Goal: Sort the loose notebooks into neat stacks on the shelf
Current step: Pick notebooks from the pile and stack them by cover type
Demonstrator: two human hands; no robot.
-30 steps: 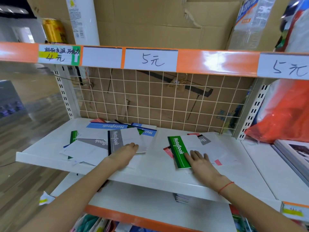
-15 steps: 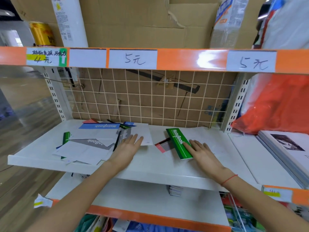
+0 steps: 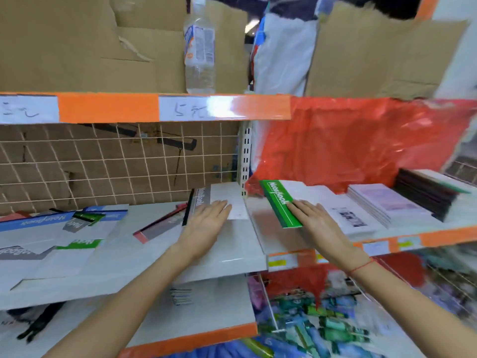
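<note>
**Two notebooks pressed flat at the shelf's right end**

The left hand [image 3: 206,223] is laid palm-down on a grey-spined notebook [image 3: 219,202] near the right end of the white shelf [image 3: 232,257]. Its fingers [image 3: 219,206] are held straight and close together, pressed on the pale cover; nothing is curled round or pinched. The notebook lies flat, its spine towards the left, close to the back right corner of the shelf beside the perforated upright [image 3: 245,161].

The right hand [image 3: 316,220] is spread flat on a green-spined notebook [image 3: 280,202], which lies on the neighbouring shelf [image 3: 286,244] just past the upright. Its fingers [image 3: 300,206] are straight and slightly fanned, resting on the white cover just beside the green spine. A red cord [image 3: 361,266] is worn on that wrist.

Loose notebooks [image 3: 62,228] are scattered over the left half of the white shelf, overlapping at odd angles, with blue, green and grey spines showing. A red-edged notebook [image 3: 157,227] lies tilted between that pile and the left hand; whether it touches the grey-spined one cannot be told through the motion blur.

Stacked booklets [image 3: 371,202] are seen to the right of the right hand, in front of a red plastic bag [image 3: 348,146]. A clear bottle [image 3: 199,45] stands on the upper shelf.
</note>
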